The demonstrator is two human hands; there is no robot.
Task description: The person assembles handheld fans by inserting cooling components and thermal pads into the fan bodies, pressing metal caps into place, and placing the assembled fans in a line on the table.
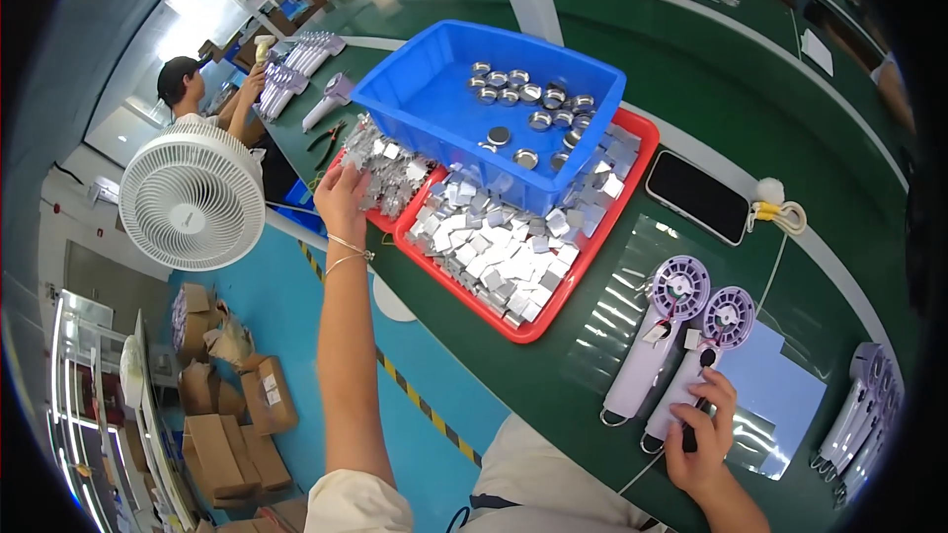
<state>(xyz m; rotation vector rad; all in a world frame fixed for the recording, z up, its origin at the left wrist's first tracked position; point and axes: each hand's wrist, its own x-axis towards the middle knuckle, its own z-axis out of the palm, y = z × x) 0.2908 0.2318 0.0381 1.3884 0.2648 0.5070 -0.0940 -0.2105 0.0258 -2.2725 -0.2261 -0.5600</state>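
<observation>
l hand (343, 197) at metal bits (397, 178), r hand (706, 439) on lilac fan (677, 395) (both grips: can't tell); hasty scoop might spill bits.

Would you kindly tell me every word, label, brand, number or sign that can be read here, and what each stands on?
No text is clear enough to quote.
White fan: a small mark at its centre, too small to read reliably.
Cardboard box: a pale label, its print too small to read.
Lilac handheld fans: small white tags, no words discernible.
Phone: dark screen, no text visible.
</observation>
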